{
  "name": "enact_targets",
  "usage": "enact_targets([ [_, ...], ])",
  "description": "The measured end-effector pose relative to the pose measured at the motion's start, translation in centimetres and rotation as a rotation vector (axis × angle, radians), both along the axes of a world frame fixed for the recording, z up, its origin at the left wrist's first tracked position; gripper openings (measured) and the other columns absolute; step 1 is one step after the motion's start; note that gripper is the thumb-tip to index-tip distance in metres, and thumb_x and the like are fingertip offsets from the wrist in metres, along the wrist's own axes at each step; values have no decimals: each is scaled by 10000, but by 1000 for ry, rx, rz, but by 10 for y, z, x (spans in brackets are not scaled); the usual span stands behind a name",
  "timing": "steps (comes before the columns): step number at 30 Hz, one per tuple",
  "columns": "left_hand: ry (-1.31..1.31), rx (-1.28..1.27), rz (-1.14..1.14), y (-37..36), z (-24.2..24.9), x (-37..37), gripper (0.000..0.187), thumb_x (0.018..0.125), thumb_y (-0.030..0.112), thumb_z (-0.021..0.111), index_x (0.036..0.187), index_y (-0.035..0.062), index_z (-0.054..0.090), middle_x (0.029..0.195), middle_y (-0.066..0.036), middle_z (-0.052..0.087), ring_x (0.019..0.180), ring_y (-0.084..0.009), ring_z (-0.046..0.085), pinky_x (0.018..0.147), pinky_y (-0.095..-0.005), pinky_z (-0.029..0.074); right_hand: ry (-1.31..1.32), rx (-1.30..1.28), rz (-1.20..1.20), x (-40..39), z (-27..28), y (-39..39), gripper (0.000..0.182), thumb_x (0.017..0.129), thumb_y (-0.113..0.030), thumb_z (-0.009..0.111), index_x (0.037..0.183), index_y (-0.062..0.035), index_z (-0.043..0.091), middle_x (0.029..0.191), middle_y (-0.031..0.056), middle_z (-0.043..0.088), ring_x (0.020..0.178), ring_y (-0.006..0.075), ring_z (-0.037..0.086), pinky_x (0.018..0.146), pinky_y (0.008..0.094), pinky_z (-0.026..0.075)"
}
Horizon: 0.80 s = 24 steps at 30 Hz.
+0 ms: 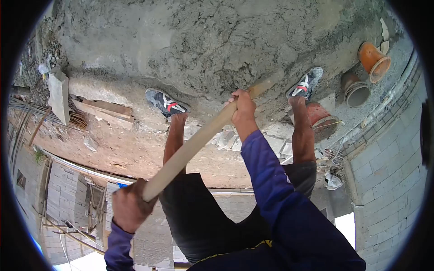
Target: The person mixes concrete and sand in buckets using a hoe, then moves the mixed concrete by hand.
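A thick wooden handle [194,147] runs diagonally from lower left to upper right. My left hand [131,205] is wrapped round its lower-left end. Farther up, my right hand [244,108] grips the same handle, near the wet grey cement mix [212,49]. The handle's far end reaches the mix between my two shoes, the left shoe [167,103] and the right shoe [306,83]. No tool head can be made out there.
An orange bucket [373,61], a dark bucket [355,90] and a red bucket [321,117] lie at the right. A concrete block [58,95], wooden boards [104,110] and wire rods are at the left. Block walls [393,171] stand around.
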State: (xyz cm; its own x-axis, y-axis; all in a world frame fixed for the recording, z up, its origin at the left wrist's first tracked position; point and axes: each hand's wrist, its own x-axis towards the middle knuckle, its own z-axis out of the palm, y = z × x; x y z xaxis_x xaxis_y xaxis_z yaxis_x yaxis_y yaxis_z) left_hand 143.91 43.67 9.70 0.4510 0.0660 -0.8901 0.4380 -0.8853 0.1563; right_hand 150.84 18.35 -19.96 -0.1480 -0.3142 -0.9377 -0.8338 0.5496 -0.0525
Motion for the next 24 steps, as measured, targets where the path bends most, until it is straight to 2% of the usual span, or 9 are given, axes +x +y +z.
enact_targets([
  [2,-115,-11,-55,66,-15,-26,213,726,168,787,707,92,589,572,-116,606,463,-273,613,458,-364,492,-56,-9,-155,-7,24,48,117,784,-2,614,842,-29,515,694,83,509,510,205,511,472,384,467],
  [4,-187,60,-139,132,-48,-60,173,627,58,713,725,83,572,631,-127,615,569,-357,613,543,-440,496,-80,55,-273,-7,38,97,134,790,4,606,863,-43,504,715,77,498,552,214,526,546,403,485],
  [8,-270,103,-68,177,-109,-111,204,598,63,707,747,85,570,669,-113,633,644,-377,609,600,-464,488,-306,127,-212,1,66,116,137,801,3,594,877,-43,489,747,78,500,603,231,558,658,448,512],
  [9,-278,55,-27,160,-119,-123,201,596,67,710,740,95,572,670,-110,634,647,-379,608,591,-456,485,-391,116,-225,9,74,102,269,780,34,614,1001,-11,468,696,89,531,525,230,563,527,405,517],
  [10,-260,-14,38,128,-123,-124,196,595,69,717,725,97,573,678,-118,639,643,-372,620,597,-447,489,-386,70,-184,31,90,87,286,777,42,603,1018,-9,458,687,93,526,500,229,553,509,410,516],
  [12,-286,-157,232,39,-130,-124,201,609,97,752,751,90,610,689,-142,652,663,-363,654,625,-444,514,-585,-22,31,69,90,37,263,782,30,593,983,-29,435,649,95,491,469,223,527,454,393,480],
  [17,-169,-322,663,-175,-153,-69,274,775,327,778,849,85,673,706,-164,674,664,-366,675,627,-448,535,-591,-193,616,184,18,-41,192,785,15,611,914,31,469,673,91,515,501,173,513,437,340,462],
  [20,96,-319,947,-230,-152,-82,344,776,375,772,906,64,705,753,-190,696,717,-379,687,681,-455,545,-388,-122,830,151,-58,-52,227,775,-16,642,942,68,512,676,95,552,480,179,541,408,343,458],
  [24,357,-249,1060,-236,-107,-109,400,783,394,791,911,27,695,740,-191,694,687,-346,702,645,-413,544,-202,-89,841,70,-80,-34,113,763,-6,634,843,25,560,634,84,535,454,178,515,392,353,441],
])
